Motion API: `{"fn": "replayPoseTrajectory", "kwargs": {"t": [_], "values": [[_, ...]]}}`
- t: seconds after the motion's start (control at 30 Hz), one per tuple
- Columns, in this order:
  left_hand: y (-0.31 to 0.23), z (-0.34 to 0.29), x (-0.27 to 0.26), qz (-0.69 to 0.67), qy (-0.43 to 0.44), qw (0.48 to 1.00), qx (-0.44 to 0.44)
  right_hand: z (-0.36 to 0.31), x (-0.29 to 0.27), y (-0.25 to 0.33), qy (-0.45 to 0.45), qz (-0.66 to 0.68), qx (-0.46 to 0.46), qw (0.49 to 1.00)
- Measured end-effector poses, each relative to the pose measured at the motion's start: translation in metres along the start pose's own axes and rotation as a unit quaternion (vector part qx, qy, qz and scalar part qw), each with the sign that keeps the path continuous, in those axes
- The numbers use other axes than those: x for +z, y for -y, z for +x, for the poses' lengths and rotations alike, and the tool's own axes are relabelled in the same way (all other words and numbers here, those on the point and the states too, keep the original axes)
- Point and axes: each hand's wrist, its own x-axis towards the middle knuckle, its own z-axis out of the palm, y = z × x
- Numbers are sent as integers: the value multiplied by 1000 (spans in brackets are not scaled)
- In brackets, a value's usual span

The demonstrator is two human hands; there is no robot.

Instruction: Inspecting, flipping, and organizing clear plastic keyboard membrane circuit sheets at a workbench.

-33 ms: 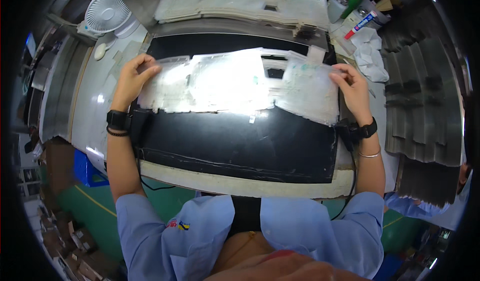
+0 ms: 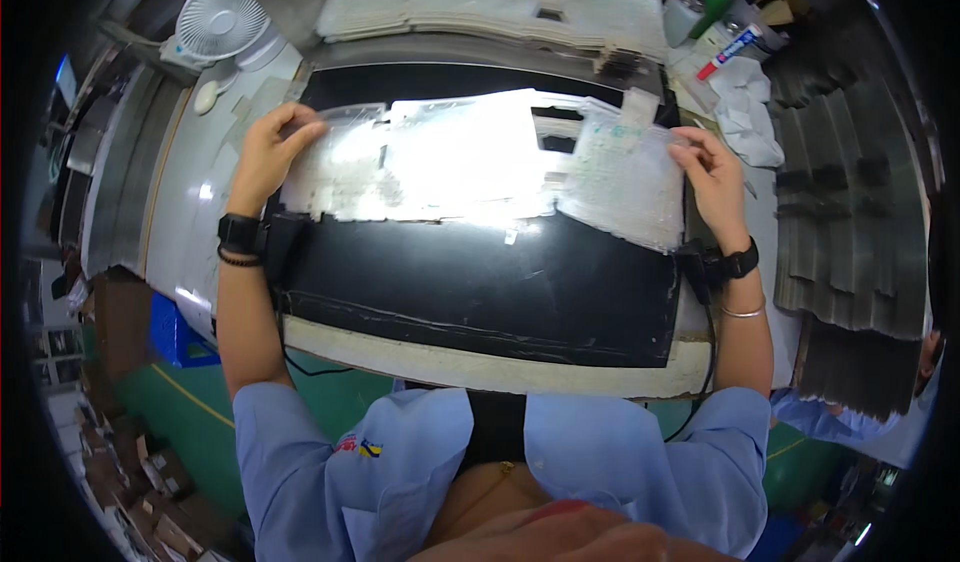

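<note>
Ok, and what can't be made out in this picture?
All in the head view:
- Clear sheet: its middle is washed out by glare.
- Black mat: partly covered by the sheet.
- Co-worker: partly hidden by the grey stack, partly cut off by the picture's dark edge.
- Boxes at lower left: contents too small and blurred.

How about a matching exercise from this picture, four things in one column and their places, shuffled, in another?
Things:
1. Bare left hand
2. Bare right hand
3. White plastic fan with a round cage
4. Slim red, white and blue tube

Places:
A. Upper right of the picture
B. Left end of the pale translucent sheet with cut-outs
C. Upper left of the picture
D. Right end of that sheet

Pairs: 1-B, 2-D, 3-C, 4-A
</note>
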Motion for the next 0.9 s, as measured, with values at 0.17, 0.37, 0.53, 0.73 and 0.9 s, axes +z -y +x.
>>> {"fn": "replayPoseTrajectory", "kwargs": {"t": [0.17, 0.37, 0.53, 0.73, 0.9], "values": [[13, 2, -2, 11, -52, 998, 16, 2, 0, 3, -40, -39, -66, 996], [13, 4, 0, -20, -87, 995, 33, 4, 2, -1, -71, -104, -97, 987], [11, -1, -4, -150, -87, 983, -56, 7, 6, -3, -84, -5, -63, 994], [0, -3, 0, -255, 24, 965, -54, 8, -16, -25, -142, 12, 3, 990], [-14, -6, -1, -354, 67, 929, -85, 14, -19, -25, -160, 58, 21, 985]]}}
